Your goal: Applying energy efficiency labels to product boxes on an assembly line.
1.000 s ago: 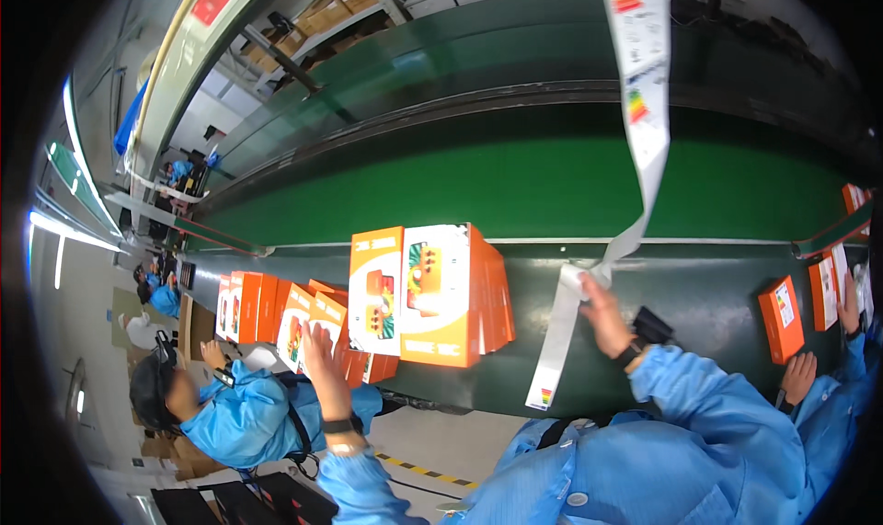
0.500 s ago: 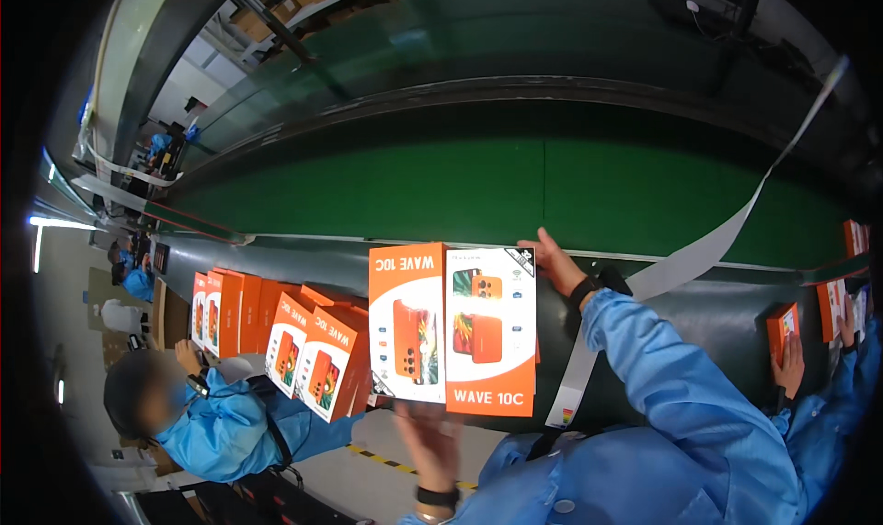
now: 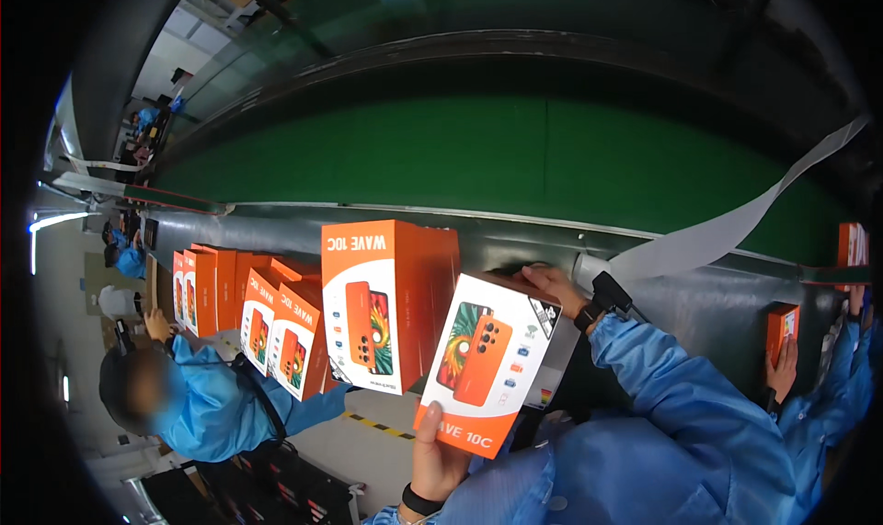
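Observation:
Tilted in front of me is an orange and white phone box. My left hand is closed on its lower left corner, the thumb lying on the printed front. Just behind the box's upper right edge is my right hand, fingers bent and partly hidden; what they hold cannot be made out. Close by that hand, a pale label strip runs off to the right, and part of it shows behind the box with a small rainbow-coloured sticker. A matching phone box stands upright just left of the held one.
More orange phone boxes stand in a row on the bench to the left, beside a co-worker in blue. Beyond the bench runs a green conveyor belt. At the right, another person's hand touches an orange box.
The right-hand box of the front pair has come away, lowered and tilted toward me. My left hand has taken hold of its lower corner. The other box now stands apart to the left.

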Action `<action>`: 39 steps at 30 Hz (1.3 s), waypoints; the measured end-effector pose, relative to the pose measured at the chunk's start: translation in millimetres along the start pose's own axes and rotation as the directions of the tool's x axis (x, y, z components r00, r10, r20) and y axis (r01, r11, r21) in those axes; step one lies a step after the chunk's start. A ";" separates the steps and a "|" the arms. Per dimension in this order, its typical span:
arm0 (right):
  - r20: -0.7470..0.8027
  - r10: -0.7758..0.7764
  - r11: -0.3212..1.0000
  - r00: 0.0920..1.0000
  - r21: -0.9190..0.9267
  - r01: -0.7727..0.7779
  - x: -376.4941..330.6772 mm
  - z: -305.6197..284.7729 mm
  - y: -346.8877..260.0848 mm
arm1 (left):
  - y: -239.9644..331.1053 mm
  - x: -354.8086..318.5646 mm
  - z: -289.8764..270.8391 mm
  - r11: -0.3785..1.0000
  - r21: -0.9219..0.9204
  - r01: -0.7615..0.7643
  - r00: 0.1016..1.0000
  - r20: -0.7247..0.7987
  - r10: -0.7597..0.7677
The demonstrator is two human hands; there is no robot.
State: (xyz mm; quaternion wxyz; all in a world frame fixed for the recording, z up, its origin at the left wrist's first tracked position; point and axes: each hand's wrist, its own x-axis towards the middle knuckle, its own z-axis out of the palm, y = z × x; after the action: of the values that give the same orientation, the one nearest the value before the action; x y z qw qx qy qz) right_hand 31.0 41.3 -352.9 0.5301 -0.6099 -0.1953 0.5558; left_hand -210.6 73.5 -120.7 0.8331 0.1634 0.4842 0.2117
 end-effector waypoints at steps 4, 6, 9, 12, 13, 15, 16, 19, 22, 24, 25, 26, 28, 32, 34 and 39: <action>-0.103 -0.065 0.997 0.993 0.023 0.068 -7.1 8.5 17.8 | -12.7 2.6 -11.7 0.985 0.069 -0.157 0.987 -0.012 0.158; -0.107 -0.094 0.984 0.990 0.138 0.108 -8.8 15.3 17.5 | -15.1 5.3 -18.9 0.979 0.106 -0.174 0.985 0.001 0.175; -0.087 -0.093 0.996 0.992 -0.012 0.093 -24.7 14.0 6.9 | -16.1 1.8 -30.5 0.971 0.158 -0.177 0.983 -0.017 0.182; -0.133 -0.179 0.971 0.975 -0.185 0.153 -35.4 20.3 0.7 | -17.5 -3.4 -44.0 0.958 0.207 -0.201 0.976 -0.037 0.213; -0.161 -0.241 0.948 0.957 -0.251 0.196 -38.0 22.0 1.3 | -17.7 -5.3 -51.1 0.959 0.196 -0.203 0.976 -0.037 0.214; -0.208 -0.182 0.983 0.961 -0.023 0.181 -35.7 19.5 21.6 | -17.2 -9.3 -59.6 0.952 0.213 -0.221 0.972 -0.030 0.232; -0.229 -0.124 0.965 0.966 0.200 0.172 -35.1 18.4 30.3 | -17.6 -12.2 -62.8 0.952 0.222 -0.211 0.975 -0.025 0.222; 0.027 0.273 0.654 0.962 0.728 -0.206 -37.0 25.2 40.3 | -20.1 -19.0 -72.8 0.956 0.133 -0.263 0.963 -0.018 0.268; 0.259 0.167 0.438 0.951 0.845 -0.307 -54.7 54.7 40.8 | -22.3 -22.6 -95.2 0.961 0.128 -0.244 0.970 0.034 0.241; 0.370 0.131 0.410 0.920 0.824 -0.390 -63.6 60.2 44.2 | -24.2 -26.5 -98.2 0.962 0.140 -0.235 0.972 0.012 0.236; 0.374 0.119 0.440 0.920 0.811 -0.386 -66.3 59.3 46.3 | -24.7 -28.3 -98.6 0.958 0.144 -0.248 0.968 -0.011 0.252; 0.374 0.117 0.437 0.920 0.812 -0.386 -70.4 59.5 50.9 | -25.1 -30.4 -96.4 0.954 0.148 -0.263 0.962 -0.033 0.270; 0.326 0.101 0.467 0.940 0.819 -0.334 -83.0 56.2 61.1 | -30.9 -44.8 -83.3 0.942 0.187 -0.278 0.955 -0.054 0.292; 0.065 -0.009 0.514 0.998 0.856 -0.051 -142.9 32.5 35.2 | -35.7 -64.5 -67.3 0.957 0.207 -0.201 0.976 0.121 0.179; -0.095 -0.067 0.566 0.993 0.816 0.117 -175.2 12.1 28.0 | -39.7 -65.2 -62.9 0.929 0.281 -0.241 0.971 0.068 0.231; -0.558 -0.342 0.508 0.756 0.567 0.648 -274.3 -46.5 27.6 | -66.8 -40.6 -26.6 0.885 0.362 -0.294 0.937 0.293 0.191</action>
State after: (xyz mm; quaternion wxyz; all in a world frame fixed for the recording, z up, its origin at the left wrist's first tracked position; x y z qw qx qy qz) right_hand -21.5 -215.6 -255.9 0.8932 -0.3533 -0.0197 0.2775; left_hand -238.8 -2.7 -135.3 0.8027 0.4152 0.3842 0.1890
